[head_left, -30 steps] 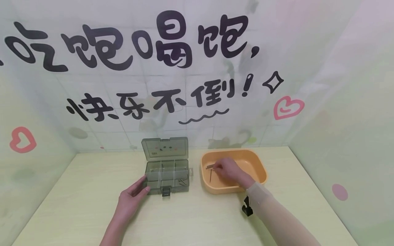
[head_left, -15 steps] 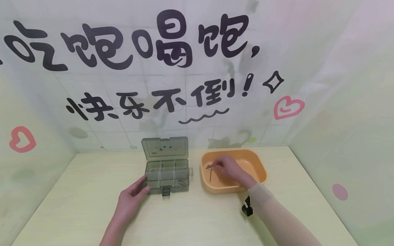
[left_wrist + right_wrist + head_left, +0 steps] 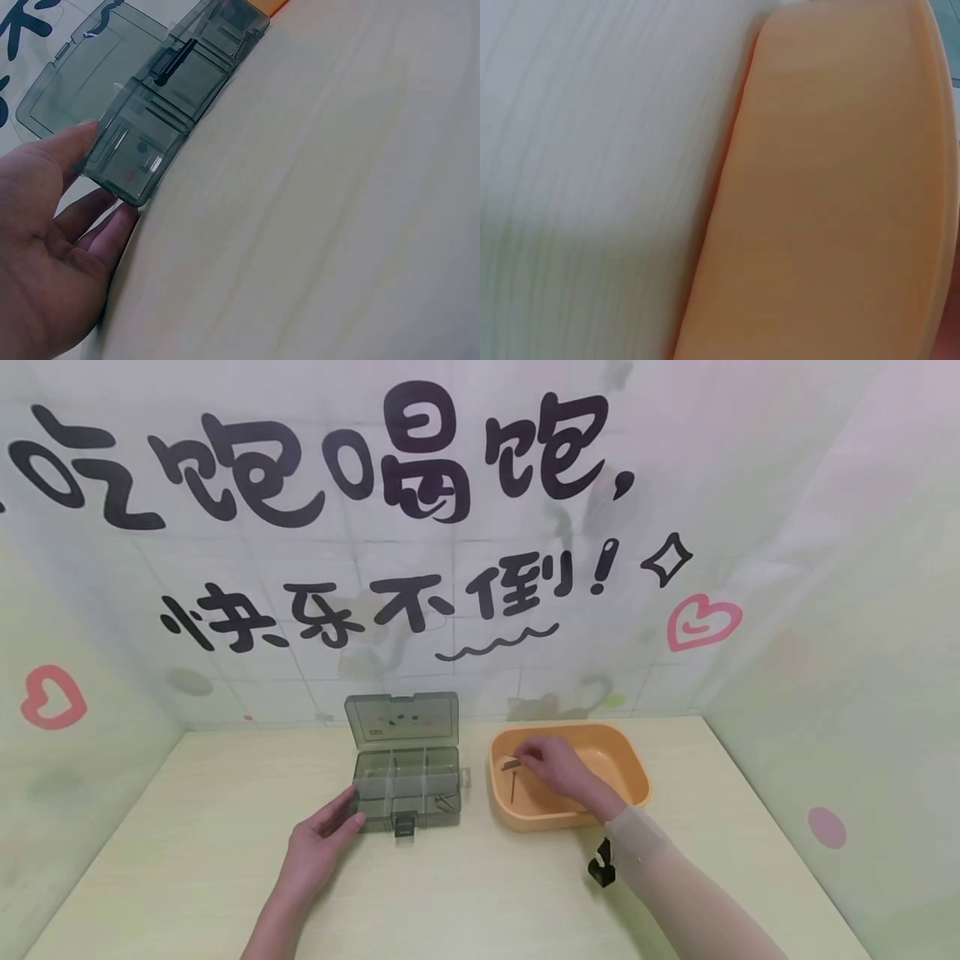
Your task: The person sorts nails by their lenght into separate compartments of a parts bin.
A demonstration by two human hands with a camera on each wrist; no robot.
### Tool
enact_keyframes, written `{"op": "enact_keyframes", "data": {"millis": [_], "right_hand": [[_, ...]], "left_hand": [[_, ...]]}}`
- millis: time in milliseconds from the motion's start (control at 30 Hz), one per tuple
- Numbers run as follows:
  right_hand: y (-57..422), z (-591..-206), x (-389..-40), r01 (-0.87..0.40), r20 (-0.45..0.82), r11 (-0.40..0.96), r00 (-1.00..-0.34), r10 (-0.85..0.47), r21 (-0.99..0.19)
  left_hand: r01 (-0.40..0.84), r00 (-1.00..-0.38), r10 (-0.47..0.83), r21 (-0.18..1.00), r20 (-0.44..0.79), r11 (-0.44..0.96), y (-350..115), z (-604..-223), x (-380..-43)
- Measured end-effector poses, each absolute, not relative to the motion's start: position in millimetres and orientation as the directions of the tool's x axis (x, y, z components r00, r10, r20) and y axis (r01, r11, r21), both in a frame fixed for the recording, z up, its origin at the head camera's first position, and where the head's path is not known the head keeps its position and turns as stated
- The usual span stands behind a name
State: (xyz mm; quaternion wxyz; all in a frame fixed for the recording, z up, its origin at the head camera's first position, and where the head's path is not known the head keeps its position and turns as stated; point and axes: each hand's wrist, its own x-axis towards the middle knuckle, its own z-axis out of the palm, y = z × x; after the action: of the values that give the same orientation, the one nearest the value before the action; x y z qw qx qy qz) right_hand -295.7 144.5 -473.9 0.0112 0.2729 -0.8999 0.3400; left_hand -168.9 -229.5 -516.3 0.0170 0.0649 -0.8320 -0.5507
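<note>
A grey see-through compartment box (image 3: pixel 408 785) stands with its lid (image 3: pixel 402 722) raised. My left hand (image 3: pixel 318 843) grips its left front corner; in the left wrist view the thumb (image 3: pixel 79 142) is at the rim and the fingers are lower down at the end wall. A few metal screws (image 3: pixel 446 802) lie in the box's front right compartment. My right hand (image 3: pixel 558 766) reaches into an orange basin (image 3: pixel 637 768), its curled fingertips pinching at a thin screw (image 3: pixel 512 764) on the left side. Another screw (image 3: pixel 513 787) lies below it on the basin floor.
Both containers stand on a pale wood table (image 3: pixel 480 893), near the printed back wall (image 3: pixel 480 685). A small black object (image 3: pixel 602 864) shows beside the right sleeve (image 3: pixel 637 835). The right wrist view mostly holds the basin's outer wall (image 3: pixel 832 187).
My right hand has shifted very slightly up in the basin, and the screws at its fingertips have changed angle a little. The left hand and the box have stayed in place.
</note>
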Motion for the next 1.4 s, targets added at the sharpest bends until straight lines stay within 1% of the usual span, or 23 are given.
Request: {"op": "enact_keyframes", "data": {"millis": [133, 300, 433, 633, 800, 933, 1133, 1267, 1400], "right_hand": [[139, -468, -293, -0.490, 0.213, 0.605, -0.855, -0.472, -0.627], [130, -459, -287, -0.510, 0.245, 0.566, -0.843, -0.480, -0.647], [121, -455, -284, -0.503, 0.242, 0.532, -0.840, -0.485, -0.681], [108, -449, -281, -0.509, 0.239, 0.549, -0.839, -0.489, -0.663], [96, -446, -278, -0.488, 0.220, 0.570, -0.852, -0.475, -0.661], [84, -447, -277, -0.506, 0.229, 0.568, -0.842, -0.489, -0.649], [69, -445, -272, -0.524, 0.229, 0.545, -0.825, -0.517, -0.655], [59, -443, -268, -0.504, 0.206, 0.522, -0.826, -0.525, -0.688], [48, -443, -268, -0.509, 0.218, 0.497, -0.819, -0.531, -0.703]], "left_hand": [[-0.090, -0.991, -0.123, 0.920, -0.046, 0.382, -231, -516, -170], [-0.100, -0.991, -0.121, 0.924, -0.059, 0.370, -232, -517, -170], [-0.101, -0.990, -0.129, 0.925, -0.057, 0.366, -232, -518, -170], [-0.101, -0.989, -0.137, 0.925, -0.053, 0.367, -231, -517, -169], [-0.114, -0.988, -0.134, 0.926, -0.070, 0.359, -231, -516, -169], [-0.115, -0.989, -0.131, 0.926, -0.072, 0.361, -231, -515, -169], [-0.114, -0.989, -0.130, 0.927, -0.072, 0.358, -231, -515, -169], [-0.121, -0.988, -0.132, 0.929, -0.079, 0.351, -231, -515, -169], [-0.122, -0.988, -0.133, 0.925, -0.079, 0.359, -231, -515, -168]]}}
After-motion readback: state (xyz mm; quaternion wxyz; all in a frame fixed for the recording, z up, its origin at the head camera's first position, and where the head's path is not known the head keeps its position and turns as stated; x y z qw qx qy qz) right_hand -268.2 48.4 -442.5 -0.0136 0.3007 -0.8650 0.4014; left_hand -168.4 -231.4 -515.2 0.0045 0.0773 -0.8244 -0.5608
